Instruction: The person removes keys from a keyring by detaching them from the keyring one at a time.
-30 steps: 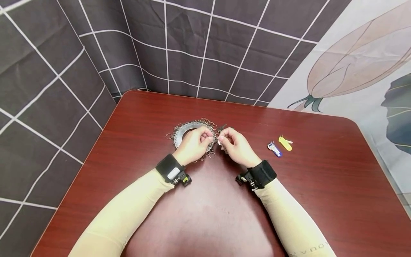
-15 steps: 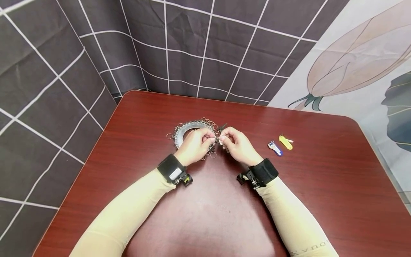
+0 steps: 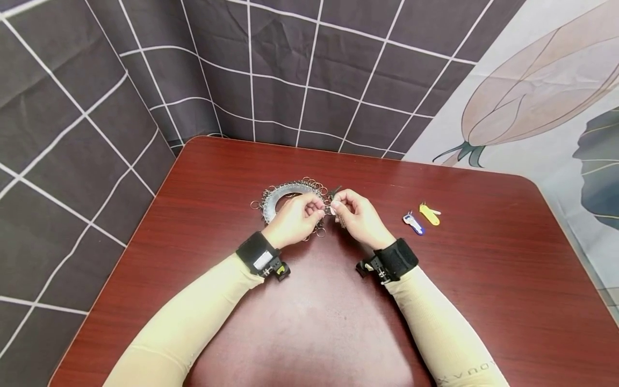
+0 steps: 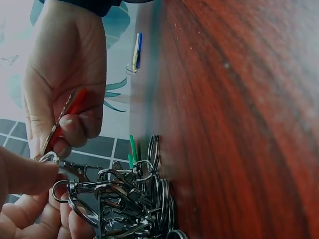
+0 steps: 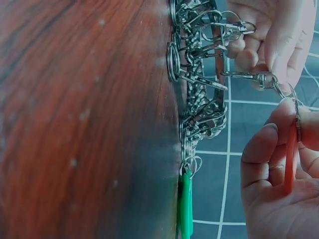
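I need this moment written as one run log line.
left hand: pinches clasp | right hand: pinches red tag | ring pile: on table

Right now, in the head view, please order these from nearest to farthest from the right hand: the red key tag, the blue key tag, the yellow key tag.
1. red key tag: pinched in the right hand.
2. blue key tag: on the table, to the hand's right.
3. yellow key tag: just beyond the blue one, farther right.
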